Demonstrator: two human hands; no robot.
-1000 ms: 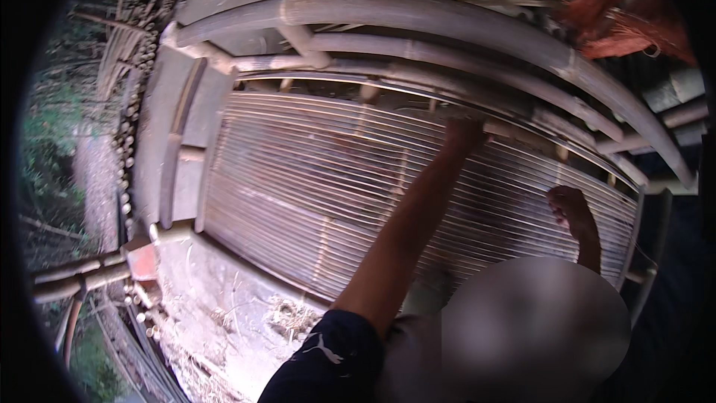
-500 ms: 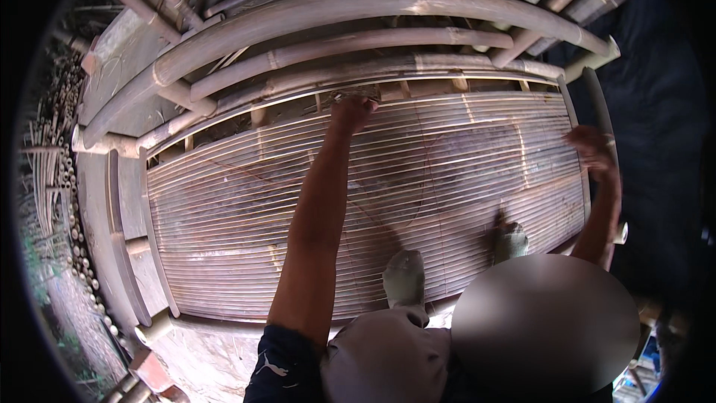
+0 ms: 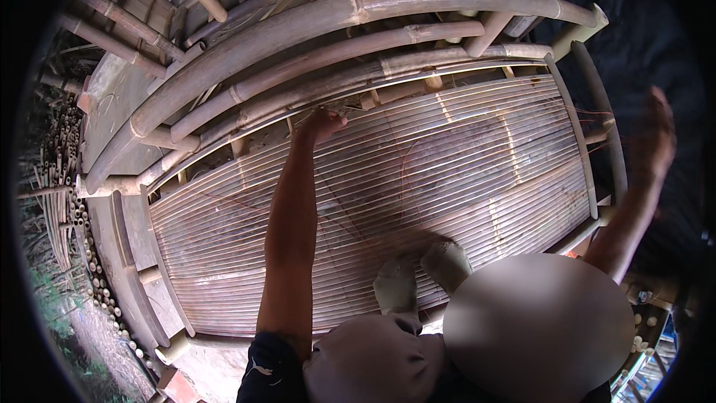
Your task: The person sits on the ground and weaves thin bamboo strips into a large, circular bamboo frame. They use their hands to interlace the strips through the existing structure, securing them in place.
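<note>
Slats (image 3: 418, 179) of a bamboo panel fill mid-frame, long axis running left to right, bowed by the lens. Left hand (image 3: 319, 125) is stretched to the panel's upper edge at upper centre, fingers curled on the slat ends beside the poles (image 3: 313, 26); what is grasped cannot be told. Right hand (image 3: 656, 134) is raised at the right edge, motion-blurred, grip unreadable. Feet (image 3: 421, 272) are seen on the slats, lower centre.

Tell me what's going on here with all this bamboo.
A person leans over a slatted bamboo panel set in a frame of thick bamboo poles. The left hand touches the panel's far edge, by the poles. The right hand is lifted off the right side, blurred. Both feet rest on the slats.
</note>
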